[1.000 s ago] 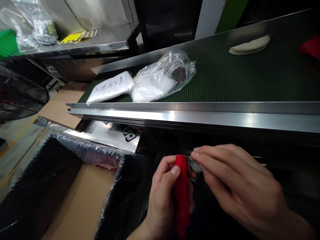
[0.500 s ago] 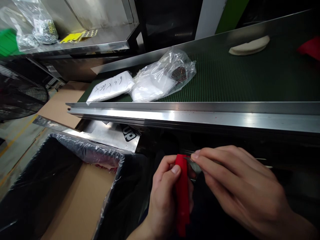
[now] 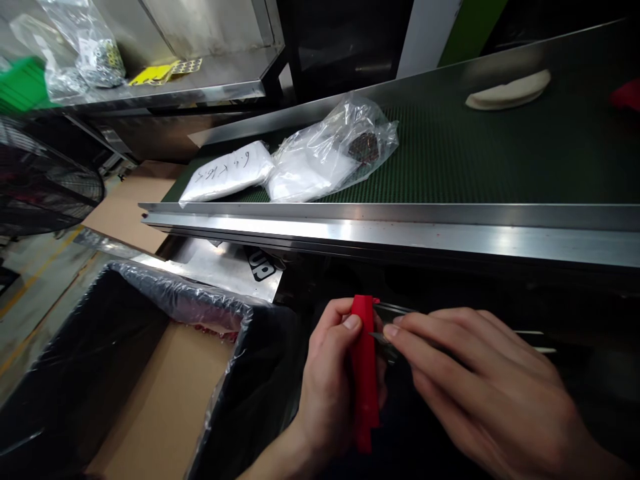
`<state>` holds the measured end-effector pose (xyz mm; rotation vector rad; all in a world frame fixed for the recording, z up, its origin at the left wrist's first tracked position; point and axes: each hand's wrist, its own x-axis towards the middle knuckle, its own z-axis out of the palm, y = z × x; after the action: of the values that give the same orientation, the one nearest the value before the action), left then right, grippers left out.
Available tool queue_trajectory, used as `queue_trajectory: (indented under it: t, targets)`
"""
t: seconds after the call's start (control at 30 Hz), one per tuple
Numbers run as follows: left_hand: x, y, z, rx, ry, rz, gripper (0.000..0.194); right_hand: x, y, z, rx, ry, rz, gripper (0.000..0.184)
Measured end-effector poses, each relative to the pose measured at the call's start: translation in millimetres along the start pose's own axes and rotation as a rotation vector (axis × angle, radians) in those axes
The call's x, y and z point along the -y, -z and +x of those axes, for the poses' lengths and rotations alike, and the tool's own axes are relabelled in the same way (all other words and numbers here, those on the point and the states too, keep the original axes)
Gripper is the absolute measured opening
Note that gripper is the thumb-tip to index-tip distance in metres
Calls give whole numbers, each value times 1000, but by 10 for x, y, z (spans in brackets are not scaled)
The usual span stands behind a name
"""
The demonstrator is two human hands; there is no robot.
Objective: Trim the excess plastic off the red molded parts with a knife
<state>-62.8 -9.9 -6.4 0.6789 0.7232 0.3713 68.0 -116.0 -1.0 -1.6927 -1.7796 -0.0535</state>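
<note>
My left hand (image 3: pixel 333 373) is closed round a long, narrow red piece (image 3: pixel 366 373), held upright with the thumb pressed on its front near the top. The fingers of my right hand (image 3: pixel 480 380) pinch a small pointed metal blade (image 3: pixel 381 337). Its tip touches or nearly touches the right edge of the red piece; I cannot tell which. A thin metal rod (image 3: pixel 397 307) shows just above my right fingertips, near a small red bit at the top of the piece. Most of the blade's handle is hidden by my right hand.
A green conveyor belt (image 3: pixel 435 167) with a metal rail (image 3: pixel 400 230) runs across ahead. On it lie white packs (image 3: pixel 227 172), a clear bag (image 3: pixel 345 150) and a pale curved piece (image 3: pixel 510 91). A lined bin (image 3: pixel 200 293) stands left, a fan (image 3: pixel 45 173) beyond.
The blade tip has moved down along the right edge of the red piece, away from its top. The thin metal rod shows more clearly. The view has shifted slightly.
</note>
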Motion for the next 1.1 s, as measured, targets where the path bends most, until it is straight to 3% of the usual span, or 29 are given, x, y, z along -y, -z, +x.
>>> queue_trajectory:
  t: [0.43, 0.83, 0.97, 1.1]
  targets:
    - [-147, -50, 80, -19, -58, -1, 18, 134, -41, -48, -12, 8, -27, 27]
    - [-198, -85, 186, -17, -92, 10, 16, 193, -88, -236, 68, 16, -49, 34]
    - [-235, -128, 225, -73, -129, -15, 17, 216, -105, -312, -13, -52, 38, 34]
    - [-267, -146, 219, -87, -150, -32, 20, 58, -13, -318, -43, -37, 87, 39]
